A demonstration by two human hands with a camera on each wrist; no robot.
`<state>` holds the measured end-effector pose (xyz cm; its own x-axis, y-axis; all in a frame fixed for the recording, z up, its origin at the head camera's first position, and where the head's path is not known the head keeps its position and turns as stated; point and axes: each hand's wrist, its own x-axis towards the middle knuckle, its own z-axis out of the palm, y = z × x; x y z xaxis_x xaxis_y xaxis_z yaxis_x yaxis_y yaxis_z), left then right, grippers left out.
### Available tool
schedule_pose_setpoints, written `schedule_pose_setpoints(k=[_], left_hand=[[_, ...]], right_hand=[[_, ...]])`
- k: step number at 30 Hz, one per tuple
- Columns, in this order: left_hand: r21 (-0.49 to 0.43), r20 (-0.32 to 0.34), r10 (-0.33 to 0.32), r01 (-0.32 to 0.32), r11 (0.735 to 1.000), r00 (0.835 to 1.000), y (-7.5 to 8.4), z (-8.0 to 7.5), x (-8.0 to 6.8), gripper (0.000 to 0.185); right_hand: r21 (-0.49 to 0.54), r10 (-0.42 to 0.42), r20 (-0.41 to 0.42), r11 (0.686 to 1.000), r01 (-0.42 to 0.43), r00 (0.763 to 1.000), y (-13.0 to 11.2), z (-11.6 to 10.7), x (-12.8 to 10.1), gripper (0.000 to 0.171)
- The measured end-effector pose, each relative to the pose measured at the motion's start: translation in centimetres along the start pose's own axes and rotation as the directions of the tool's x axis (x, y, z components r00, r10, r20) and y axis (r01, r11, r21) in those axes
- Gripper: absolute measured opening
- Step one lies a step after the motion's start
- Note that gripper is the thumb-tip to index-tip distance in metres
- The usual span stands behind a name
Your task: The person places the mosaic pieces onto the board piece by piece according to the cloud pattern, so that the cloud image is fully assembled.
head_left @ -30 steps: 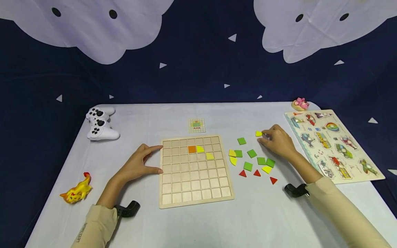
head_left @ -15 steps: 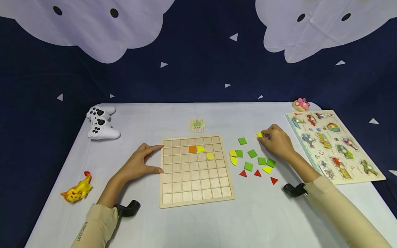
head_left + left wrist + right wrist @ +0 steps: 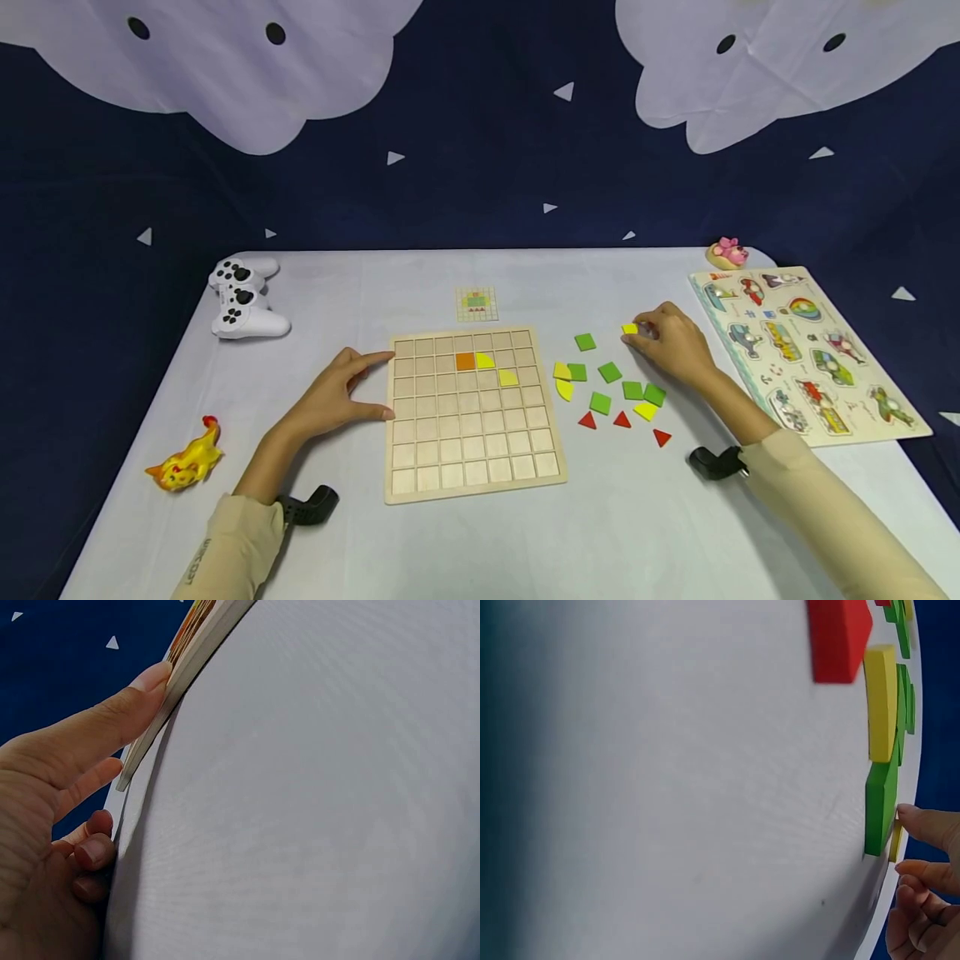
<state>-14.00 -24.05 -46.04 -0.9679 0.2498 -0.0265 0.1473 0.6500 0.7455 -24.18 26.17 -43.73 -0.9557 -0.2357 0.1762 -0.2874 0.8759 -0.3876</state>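
A square wooden grid board (image 3: 472, 429) lies mid-table, holding an orange square tile (image 3: 465, 362) and two yellow quarter-circle tiles, one of them (image 3: 508, 378) further right. My left hand (image 3: 330, 398) touches the board's left edge with the tips of its outstretched thumb and index finger; in the left wrist view the thumb (image 3: 112, 724) lies against the rim. Beyond the loose tiles, my right hand (image 3: 675, 346) pinches a yellow tile (image 3: 630, 329) between thumb and index finger at the table surface. In the right wrist view, only a thin side of this tile (image 3: 895, 841) shows.
Green square tiles (image 3: 609, 372), red triangles (image 3: 622, 419) and other yellow tiles (image 3: 564, 389) lie right of the board. A small pattern card (image 3: 476, 305) lies behind it. Around the sides are a white game controller (image 3: 247, 300), yellow toy (image 3: 187, 460), pink figurine (image 3: 727, 252) and picture puzzle (image 3: 810, 354).
The yellow tile at my right fingertips has turned and shifted slightly toward me. My right fingers have shifted slightly with it. My left hand stays at the board's edge.
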Motion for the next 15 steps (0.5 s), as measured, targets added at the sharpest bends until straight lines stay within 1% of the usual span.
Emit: schedule_pose_setpoints(k=[9, 15], left_hand=[[-0.015, 0.004, -0.002, 0.002, 1.0, 1.0, 0.07, -0.05, -0.09, 0.089], [-0.007, 0.001, 0.001, -0.001, 1.0, 1.0, -0.01, -0.02, -0.06, 0.089]], right_hand=[[0.009, 0.01, 0.001, 1.0, -0.01, 1.0, -0.09, 0.03, -0.18, 0.033], [0.015, 0.013, 0.002, 1.0, -0.013, 1.0, 0.03, 0.17, -0.28, 0.035]])
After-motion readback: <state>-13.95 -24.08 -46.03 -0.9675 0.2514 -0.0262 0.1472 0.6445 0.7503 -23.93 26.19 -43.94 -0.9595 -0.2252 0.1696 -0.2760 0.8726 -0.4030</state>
